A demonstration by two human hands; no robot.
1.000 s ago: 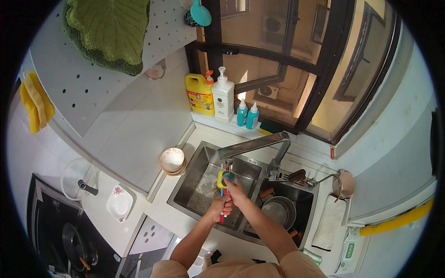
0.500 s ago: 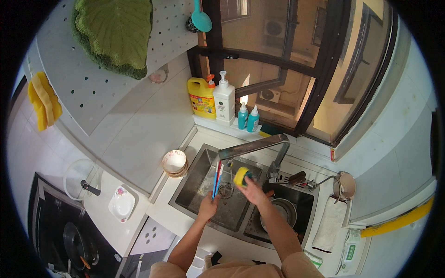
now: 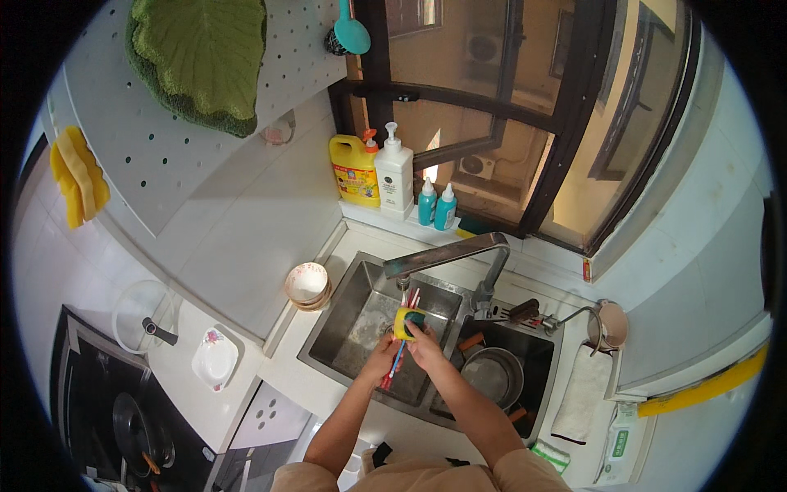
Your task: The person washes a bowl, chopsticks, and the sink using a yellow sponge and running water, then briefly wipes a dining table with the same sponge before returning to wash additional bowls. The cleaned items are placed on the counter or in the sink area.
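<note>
Over the left basin of the steel sink point(image 3: 340, 328), my left hand point(image 3: 379, 357) is closed around the lower part of a bunch of thin chopsticks point(image 3: 398, 361), red, blue and whitish. My right hand point(image 3: 425, 349) grips a yellow sponge point(image 3: 404, 318) with a dark green side. The sponge is wrapped against the chopsticks, and their pale and red ends stick out above it. The two hands are close together, just below the tap point(image 3: 447, 258). Part of the chopsticks is hidden by the sponge and fingers.
A metal pot point(image 3: 493, 375) sits in the right basin. Stacked bowls point(image 3: 308, 284) stand left of the sink, and a white dish point(image 3: 216, 361) lies farther left. Bottles point(image 3: 396, 176) line the windowsill. A towel point(image 3: 580, 394) lies at the right.
My right hand has brought the sponge left and down onto the chopsticks. My left hand has shifted slightly right, and the chopsticks now lean to the right.
</note>
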